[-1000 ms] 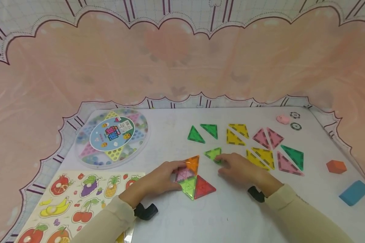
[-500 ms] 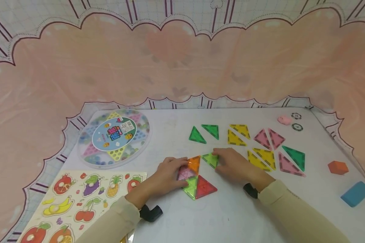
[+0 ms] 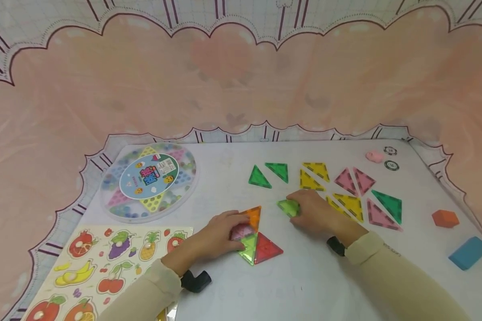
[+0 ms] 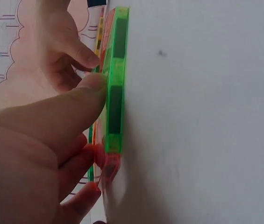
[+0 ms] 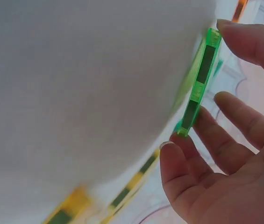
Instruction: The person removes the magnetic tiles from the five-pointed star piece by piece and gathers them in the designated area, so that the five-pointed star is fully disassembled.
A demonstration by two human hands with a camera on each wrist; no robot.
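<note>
In the head view, my left hand point(image 3: 221, 232) holds a joined group of triangular magnetic tiles: orange point(image 3: 255, 216), pink point(image 3: 241, 230), light green point(image 3: 249, 250) and red point(image 3: 268, 248). The left wrist view has the thumb pressing the top of the light green tile point(image 4: 116, 93), with fingers curled at the pink tile point(image 4: 109, 168). To the right, apart from the group, my right hand point(image 3: 315, 213) pinches another light green triangular tile point(image 3: 286, 207). Up close in the right wrist view, thumb and fingertips grip this tile point(image 5: 201, 79) at its ends.
Loose triangular tiles lie beyond and right: green point(image 3: 259, 177), yellow point(image 3: 315, 170) and pink point(image 3: 363, 181). At left are a round game board point(image 3: 116, 178) and a fruit puzzle board point(image 3: 100, 240). An orange block point(image 3: 445, 218) and a blue block point(image 3: 469, 253) sit far right.
My right hand slid the light green tile left toward the orange tile, then drew it back right, so the gap is wider now. The left hand has stayed at the joined tiles.
</note>
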